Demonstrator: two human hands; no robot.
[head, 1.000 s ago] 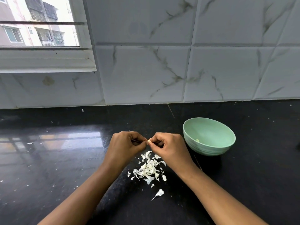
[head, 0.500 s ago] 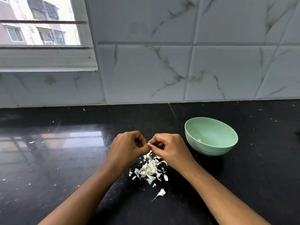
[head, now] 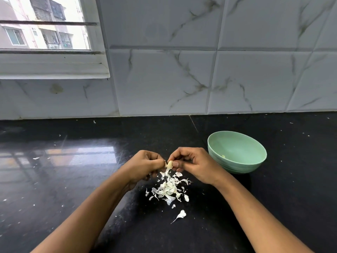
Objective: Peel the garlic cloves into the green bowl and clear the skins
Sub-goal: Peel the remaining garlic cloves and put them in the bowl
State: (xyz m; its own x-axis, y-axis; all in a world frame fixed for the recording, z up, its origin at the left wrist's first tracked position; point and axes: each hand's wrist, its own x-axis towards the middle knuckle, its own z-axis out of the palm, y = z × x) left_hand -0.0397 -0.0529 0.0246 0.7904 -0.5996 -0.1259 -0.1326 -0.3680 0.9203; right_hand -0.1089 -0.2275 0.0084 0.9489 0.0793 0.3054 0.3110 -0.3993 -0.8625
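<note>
A pale garlic clove (head: 169, 164) is pinched between the thumb and fingers of my right hand (head: 193, 164). My left hand (head: 144, 166) meets it from the left, its curled fingers pinching the clove's skin. Both hands hover just above a heap of white garlic skins (head: 168, 189) on the black counter. The green bowl (head: 237, 152) stands right of my right hand, a small pale piece of garlic (head: 223, 156) showing inside near its front wall.
One larger loose skin (head: 180, 215) lies nearer to me than the heap. Small white flecks are scattered over the glossy black counter (head: 73, 170). A marble-tiled wall (head: 182, 79) closes the back, with a window (head: 45, 33) at upper left.
More of the pale clove shows between my fingertips than before. Both hands have sunk slightly toward the skin heap; the bowl has stayed put.
</note>
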